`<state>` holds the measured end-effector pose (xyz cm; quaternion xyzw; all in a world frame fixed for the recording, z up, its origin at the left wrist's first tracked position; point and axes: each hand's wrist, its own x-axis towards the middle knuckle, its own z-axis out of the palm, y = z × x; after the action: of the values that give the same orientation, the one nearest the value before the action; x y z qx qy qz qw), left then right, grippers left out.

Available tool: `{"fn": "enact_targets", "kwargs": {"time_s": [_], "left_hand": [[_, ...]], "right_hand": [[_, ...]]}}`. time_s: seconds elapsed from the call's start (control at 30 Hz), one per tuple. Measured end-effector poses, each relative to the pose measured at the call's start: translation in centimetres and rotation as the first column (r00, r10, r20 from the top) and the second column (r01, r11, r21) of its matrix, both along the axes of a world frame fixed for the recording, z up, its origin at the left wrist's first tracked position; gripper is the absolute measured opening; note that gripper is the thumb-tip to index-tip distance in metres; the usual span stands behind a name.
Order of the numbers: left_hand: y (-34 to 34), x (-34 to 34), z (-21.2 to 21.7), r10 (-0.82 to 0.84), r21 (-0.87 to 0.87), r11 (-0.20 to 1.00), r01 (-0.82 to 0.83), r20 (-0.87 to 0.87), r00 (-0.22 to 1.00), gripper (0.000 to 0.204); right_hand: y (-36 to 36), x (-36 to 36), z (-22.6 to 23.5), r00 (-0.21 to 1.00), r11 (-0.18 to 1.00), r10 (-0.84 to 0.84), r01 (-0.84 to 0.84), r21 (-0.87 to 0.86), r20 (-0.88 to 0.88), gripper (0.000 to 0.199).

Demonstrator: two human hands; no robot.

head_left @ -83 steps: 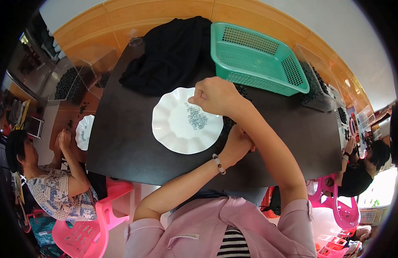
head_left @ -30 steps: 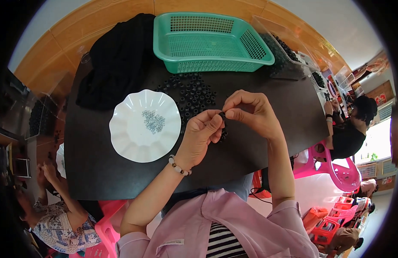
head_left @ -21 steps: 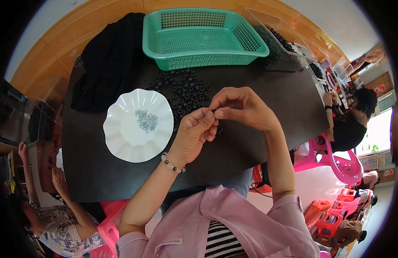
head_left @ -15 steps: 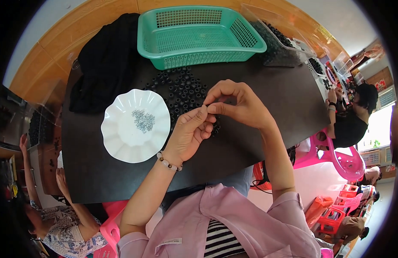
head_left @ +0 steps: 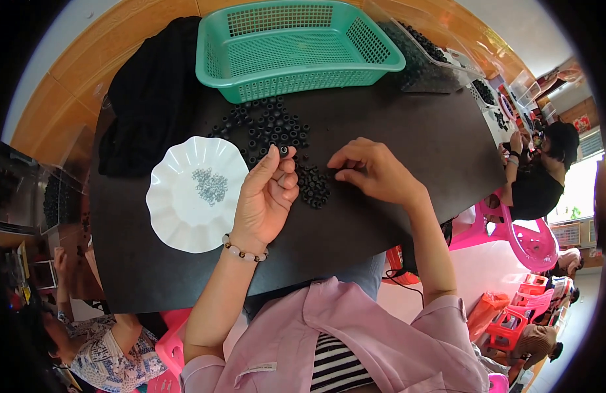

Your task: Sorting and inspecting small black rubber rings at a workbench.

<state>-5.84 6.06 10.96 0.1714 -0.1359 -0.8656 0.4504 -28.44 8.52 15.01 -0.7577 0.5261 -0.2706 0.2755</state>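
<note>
My left hand (head_left: 269, 200) is closed, pinching a small black cylindrical part (head_left: 284, 150) between thumb and fingertip, its round hole facing up. To the right, my right hand (head_left: 378, 171) hovers over the dark table with thumb and forefinger apart and nothing visible between them. Between the hands lies a small cluster of black parts (head_left: 314, 188). Beyond my left hand is a looser pile of similar black parts (head_left: 271, 121). A white scalloped plate (head_left: 173, 226) sits left of my left hand, with a heap of tiny clear or silvery pieces (head_left: 210, 186) on it.
At the back stands a green plastic basket (head_left: 296, 80). Behind it to the right is a clear bin (head_left: 424, 73) of black parts. Black cloth (head_left: 149, 98) lies at the far left of the dark table (head_left: 440, 141). Other people sit working on both sides.
My hands have come apart: the right moved right and down, while the left turned up with the black part showing at its fingertips. The view shifted slightly.
</note>
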Motion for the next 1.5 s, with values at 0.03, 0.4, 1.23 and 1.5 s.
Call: {"fn": "enact_targets", "kwargs": {"time_s": [0.03,0.4,1.23,1.5], "left_hand": [[0.0,0.0,0.0,0.001,0.004,1.000,-0.001,-0.007,1.000,0.029],[0.0,-0.5,-0.4,-0.026,0.019,0.999,0.026,0.015,1.000,0.029],[1.4,-1.3,0.1,-0.109,-0.075,0.989,0.131,0.247,0.963,0.026],[1.6,-1.2,0.0,-0.107,-0.101,0.986,0.133,0.230,0.967,0.023]], "right_hand": [[0.1,0.0,-0.1,0.999,1.000,0.015,-0.015,-0.016,-0.042,0.017],[-0.6,0.3,-1.6,0.986,0.980,0.082,-0.107,-0.168,-0.147,0.015],[1.0,2.3,-1.9,0.611,0.986,-0.158,0.064,0.151,0.775,0.012],[1.1,3.3,-1.5,0.631,0.998,-0.053,0.058,0.022,0.774,0.012]]}}
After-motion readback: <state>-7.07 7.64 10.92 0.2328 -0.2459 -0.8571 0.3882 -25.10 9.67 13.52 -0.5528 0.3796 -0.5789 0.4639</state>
